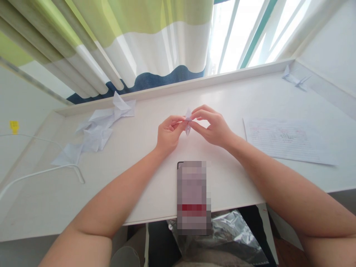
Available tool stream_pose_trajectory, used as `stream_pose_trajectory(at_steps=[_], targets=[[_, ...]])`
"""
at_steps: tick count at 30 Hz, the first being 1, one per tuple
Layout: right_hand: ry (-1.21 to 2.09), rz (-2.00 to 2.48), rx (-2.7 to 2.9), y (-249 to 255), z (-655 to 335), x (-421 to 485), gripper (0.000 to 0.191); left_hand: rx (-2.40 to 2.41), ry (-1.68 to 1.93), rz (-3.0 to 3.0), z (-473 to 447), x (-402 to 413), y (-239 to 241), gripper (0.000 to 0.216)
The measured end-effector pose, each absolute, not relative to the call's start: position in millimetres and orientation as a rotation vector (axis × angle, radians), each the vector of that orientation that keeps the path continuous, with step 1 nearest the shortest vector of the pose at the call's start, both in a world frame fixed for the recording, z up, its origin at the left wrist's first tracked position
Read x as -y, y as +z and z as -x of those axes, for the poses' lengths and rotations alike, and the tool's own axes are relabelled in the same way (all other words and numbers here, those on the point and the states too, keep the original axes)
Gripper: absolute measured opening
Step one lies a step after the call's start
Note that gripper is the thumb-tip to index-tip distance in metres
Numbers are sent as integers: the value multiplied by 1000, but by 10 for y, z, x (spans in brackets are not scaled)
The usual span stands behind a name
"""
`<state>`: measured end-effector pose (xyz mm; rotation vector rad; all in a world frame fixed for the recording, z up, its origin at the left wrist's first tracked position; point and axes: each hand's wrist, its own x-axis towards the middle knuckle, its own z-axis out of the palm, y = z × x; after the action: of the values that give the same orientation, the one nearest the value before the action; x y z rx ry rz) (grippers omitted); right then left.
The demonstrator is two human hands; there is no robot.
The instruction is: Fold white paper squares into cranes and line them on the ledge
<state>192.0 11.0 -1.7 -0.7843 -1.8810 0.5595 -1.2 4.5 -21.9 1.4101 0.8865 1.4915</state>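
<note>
Between my two hands, above the middle of the white desk, is a small piece of folded white paper point(188, 113) with pointed ends at top and bottom. My left hand point(171, 134) pinches it from the left with thumb and fingers. From the right, my right hand point(213, 125) grips it between thumb and fingertips. The fingertips cover the middle of the paper. Below the hands lies a phone point(191, 185), its screen blurred out, reaching over the desk's front edge.
Several folded white papers point(97, 135) lie at the left, near a white bent rod point(41, 176). A written sheet point(280, 141) rests at the right, and a folded paper piece point(296, 79) in the far right corner. Curtains point(155, 40) hang behind the white desk point(155, 185). Clear plastic point(236, 237) covers the lap.
</note>
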Motion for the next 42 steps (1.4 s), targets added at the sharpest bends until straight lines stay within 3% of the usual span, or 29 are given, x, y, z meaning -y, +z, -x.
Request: stream_pose_trajectory(at_steps=[8,22,32,36,42], targets=[[689,780,1838,43,-1908,-55,13,-857,1609,-1515,-1,-3,-186,31],[853,804,1817,37,-1915,-61,26,-881,1476,-1363,32,-23,-186,41],[741,864,1795,33,-1901,-59,20,-867,1442,-1411,-1,6,-168,37],[605,850,1845,-6,-1911,-92,11,-899,1478,-1449,-11,17,-203,33],[395,836,1964,-8,-1941,-120,14,-1035,1551,-1745,29,53,-176,22]])
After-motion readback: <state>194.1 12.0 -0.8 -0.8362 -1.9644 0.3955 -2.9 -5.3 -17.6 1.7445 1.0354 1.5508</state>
